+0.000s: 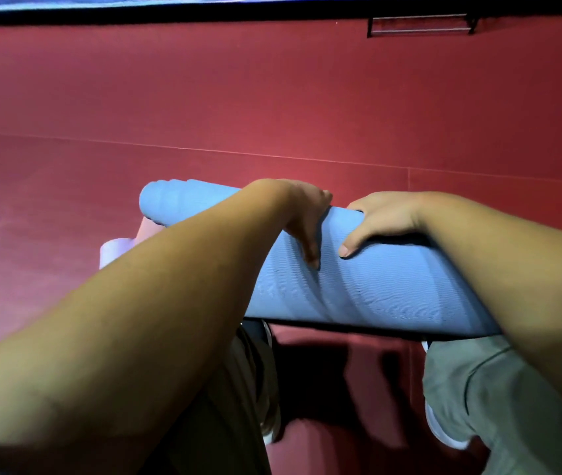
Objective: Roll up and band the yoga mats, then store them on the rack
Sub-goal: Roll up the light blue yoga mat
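Red padded flooring (272, 97) fills the room ahead of me, with a black metal rack (420, 24) far off at 1 o'clock. I hold the blue yoga mat (375, 289), already rolled, across my front, its length running from 10 o'clock to 4 o'clock above my shoes. Both hands sit close together on top of the roll so the layers can't spring loose. My left hand (303, 214) curls over the far side, thumb (310, 248) pressed down the near face. My right hand (382, 217) grips just beside it the same way, thumb (355, 243) on the near face. I see no band on it. A pink rolled mat (118, 248) lies at 9 o'clock, partly under my left forearm.
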